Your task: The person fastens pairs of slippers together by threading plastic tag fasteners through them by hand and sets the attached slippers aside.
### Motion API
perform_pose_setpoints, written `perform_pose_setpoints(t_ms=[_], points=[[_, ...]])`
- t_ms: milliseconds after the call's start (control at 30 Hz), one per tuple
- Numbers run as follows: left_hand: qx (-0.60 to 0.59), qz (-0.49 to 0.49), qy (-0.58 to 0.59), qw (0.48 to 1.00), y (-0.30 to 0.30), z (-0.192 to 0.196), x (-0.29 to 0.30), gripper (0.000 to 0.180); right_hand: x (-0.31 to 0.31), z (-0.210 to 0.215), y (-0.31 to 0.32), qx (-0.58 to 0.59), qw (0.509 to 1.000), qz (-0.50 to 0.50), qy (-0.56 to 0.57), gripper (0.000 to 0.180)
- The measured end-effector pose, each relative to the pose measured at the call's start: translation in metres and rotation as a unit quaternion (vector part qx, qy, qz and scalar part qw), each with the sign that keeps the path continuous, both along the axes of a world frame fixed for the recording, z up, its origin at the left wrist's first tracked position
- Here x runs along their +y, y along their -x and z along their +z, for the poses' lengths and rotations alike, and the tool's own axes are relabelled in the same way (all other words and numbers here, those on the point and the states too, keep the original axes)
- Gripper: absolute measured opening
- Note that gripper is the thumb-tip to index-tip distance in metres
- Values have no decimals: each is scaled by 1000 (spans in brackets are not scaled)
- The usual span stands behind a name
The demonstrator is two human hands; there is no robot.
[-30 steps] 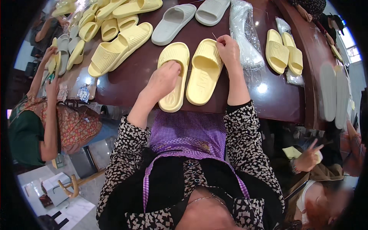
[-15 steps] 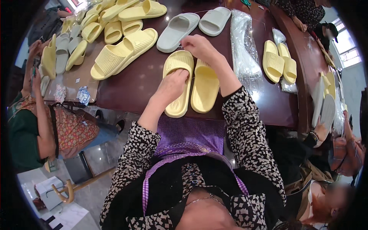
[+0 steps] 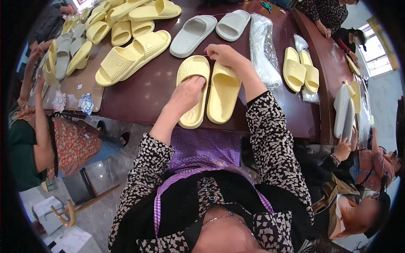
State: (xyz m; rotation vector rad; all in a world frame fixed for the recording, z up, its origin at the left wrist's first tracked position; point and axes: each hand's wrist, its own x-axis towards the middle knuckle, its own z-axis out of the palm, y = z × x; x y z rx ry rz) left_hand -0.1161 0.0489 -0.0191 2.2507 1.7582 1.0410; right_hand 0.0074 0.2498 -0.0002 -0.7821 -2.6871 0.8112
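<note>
Two yellow slippers lie side by side in front of me, the left slipper [image 3: 193, 64] touching or nearly touching the right slipper [image 3: 223, 95]. My left hand [image 3: 188, 95] is curled at the left slipper's foot opening, its fingertips tucked under the ribbed strap and hidden. Above the strap of the right slipper, my right hand [image 3: 223, 55] is pinched together near the gap between the two toes. A thin dark line, perhaps a thread, shows by its fingertips, too fine to make out. Beyond lie two grey slippers, a nearer one [image 3: 194, 36] and a farther one [image 3: 233, 25].
A stacked yellow pair [image 3: 133, 59] and a pile of yellow slippers [image 3: 122, 31] lie left. Clear plastic bags [image 3: 263, 50] and another yellow pair [image 3: 294, 69] are to the right on the dark red table [image 3: 139, 99]. Co-workers handle slippers on both sides.
My right hand has drawn slightly nearer and to the right, over the right slipper's strap. My left hand stays at the left slipper. A co-worker at the right has shifted a grey slipper.
</note>
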Motion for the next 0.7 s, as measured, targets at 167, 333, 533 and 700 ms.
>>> perform_pose_setpoints(t_ms=[167,333,533,700], points=[[3,-6,-9,1000,-1,0,0,14,-3,1,10,62,997,17,33,13],[10,-6,-2,1000,-1,0,-3,11,-15,3,27,96,991,78,44,14],[13,-4,6,1000,0,-2,-3,11,-22,11,24,41,996,68,45,12],[-3,-6,-16,1000,-3,-1,-3,12,-20,10,8,30,999,18,-39,9]])
